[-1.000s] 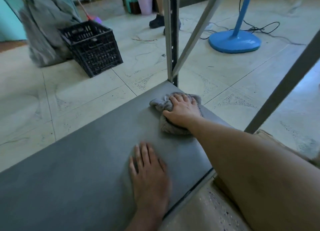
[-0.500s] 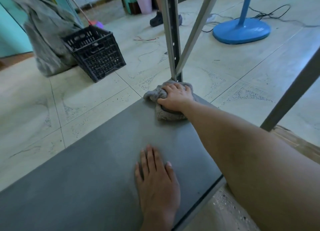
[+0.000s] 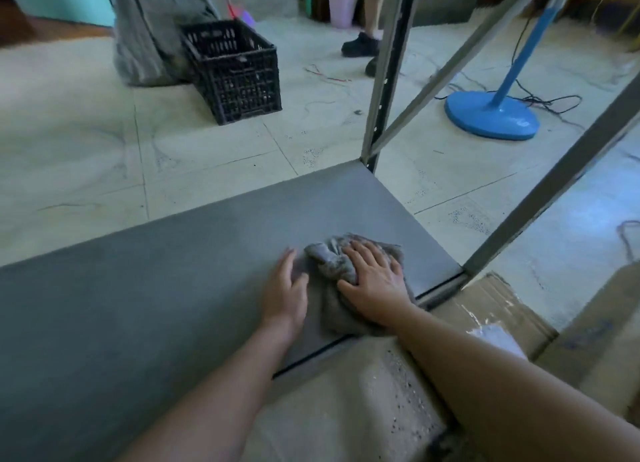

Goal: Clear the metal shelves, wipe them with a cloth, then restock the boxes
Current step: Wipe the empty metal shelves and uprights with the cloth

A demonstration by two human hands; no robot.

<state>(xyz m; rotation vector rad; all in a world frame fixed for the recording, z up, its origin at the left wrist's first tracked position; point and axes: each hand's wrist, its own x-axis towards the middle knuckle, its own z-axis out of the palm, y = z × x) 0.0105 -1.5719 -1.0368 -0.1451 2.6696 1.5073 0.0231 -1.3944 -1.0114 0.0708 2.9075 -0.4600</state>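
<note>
A bare grey metal shelf (image 3: pixel 156 288) runs low across the view, with nothing standing on it. A crumpled grey cloth (image 3: pixel 334 264) lies near the shelf's right front edge. My right hand (image 3: pixel 375 283) presses flat on the cloth with fingers spread. Just left of the cloth, my left hand (image 3: pixel 285 288) rests flat on the shelf surface. A flattened-looking cardboard box (image 3: pixel 498 305) with tape sits on the floor right of the shelf.
Grey shelf uprights (image 3: pixel 388 73) and diagonal braces rise at the shelf's right end. Beyond stand a black plastic crate (image 3: pixel 235 73), a grey sack (image 3: pixel 149 28), a blue fan base (image 3: pixel 491 115) with cables, and a person's feet (image 3: pixel 362 45).
My right hand has dragged the cloth back from the far corner by the upright toward the front edge. The left hand stays flat on the shelf, now right beside the cloth.
</note>
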